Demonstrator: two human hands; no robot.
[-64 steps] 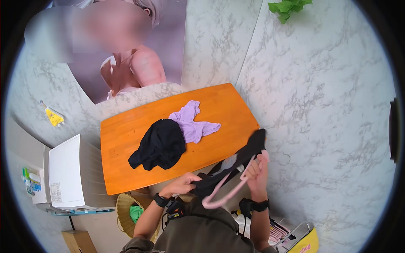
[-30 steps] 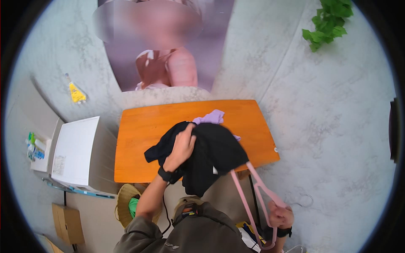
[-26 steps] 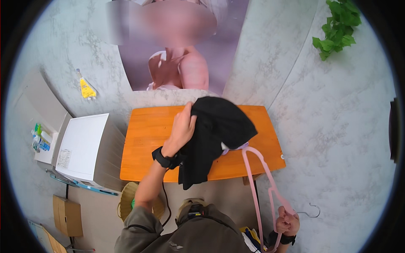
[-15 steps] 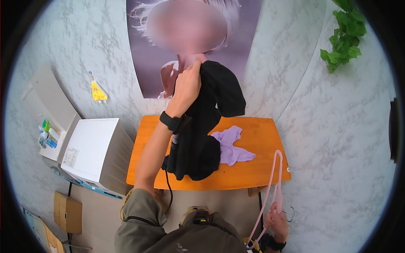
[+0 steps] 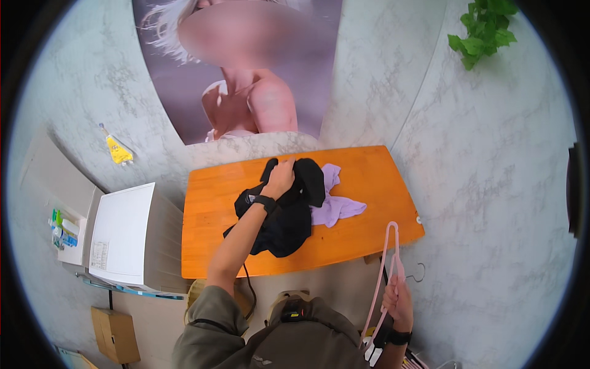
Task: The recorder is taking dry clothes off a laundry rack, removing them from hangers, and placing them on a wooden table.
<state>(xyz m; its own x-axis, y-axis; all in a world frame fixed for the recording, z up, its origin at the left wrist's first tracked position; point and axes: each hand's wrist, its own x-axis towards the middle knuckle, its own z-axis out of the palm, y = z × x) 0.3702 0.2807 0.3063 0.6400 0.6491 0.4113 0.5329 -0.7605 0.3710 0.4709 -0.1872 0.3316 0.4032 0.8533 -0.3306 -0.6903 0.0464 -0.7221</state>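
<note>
My left hand [image 5: 280, 178] grips the upper part of a black garment [image 5: 284, 229], which lies bunched on the wooden table [image 5: 209, 203]. The garment's lower folds spread towards the near edge of the table. A lilac cloth [image 5: 339, 209] lies crumpled just to the right of it. Off the table's near right corner, my right hand [image 5: 398, 302] is closed on a pink clothes hanger [image 5: 380, 294]. The hanger is held on its side, its metal hook [image 5: 419, 273] sticking out to the right.
Left of the table stands a white cabinet [image 5: 120, 229] with several small bottles [image 5: 64, 229] beside it. A cardboard box [image 5: 115, 335] rests on the floor below. A poster [image 5: 307, 74] and green leaves [image 5: 482, 34] hang on the marbled walls. A dark cord [image 5: 252, 289] dangles at the near edge.
My left hand has come down, lowering the black garment from mid-air onto the table. My right hand, still holding the hanger, has risen slightly. The whole view has shifted.
</note>
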